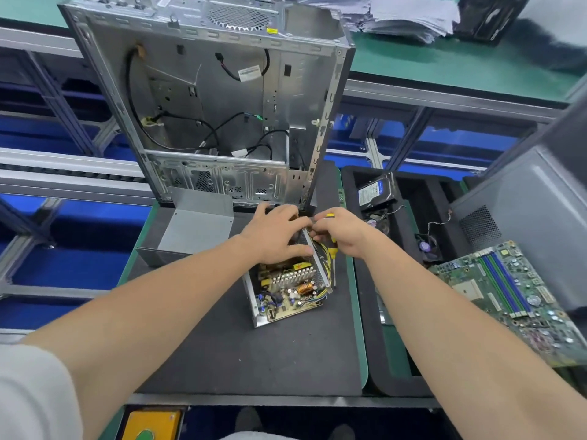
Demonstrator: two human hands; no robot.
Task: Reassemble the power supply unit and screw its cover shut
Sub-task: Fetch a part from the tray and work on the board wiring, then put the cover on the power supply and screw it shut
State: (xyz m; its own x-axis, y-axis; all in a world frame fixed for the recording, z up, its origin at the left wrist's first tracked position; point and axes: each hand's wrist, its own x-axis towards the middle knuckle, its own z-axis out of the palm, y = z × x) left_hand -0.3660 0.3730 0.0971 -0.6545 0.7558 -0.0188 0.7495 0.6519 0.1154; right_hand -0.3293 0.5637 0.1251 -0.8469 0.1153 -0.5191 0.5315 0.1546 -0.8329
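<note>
Centre of frame: the open power supply (pixel 251 300) lies on the dark tabletop (pixel 222 350), circuit board (pixel 286 300) exposed. My left hand (pixel 276 235) rests flat on its far end, fingers spread. My right hand (pixel 341 233) grips a yellow-handled screwdriver (pixel 332 249) (shaft along the power supply's right wall). The grey cover (pixel 197 230) sits left of centre, before the open computer case (pixel 222 106).

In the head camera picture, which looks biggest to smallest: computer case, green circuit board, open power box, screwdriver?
Largest to smallest:
1. computer case
2. green circuit board
3. power box
4. screwdriver
Hands cover part of the box, so its place below the board is less sure.
</note>
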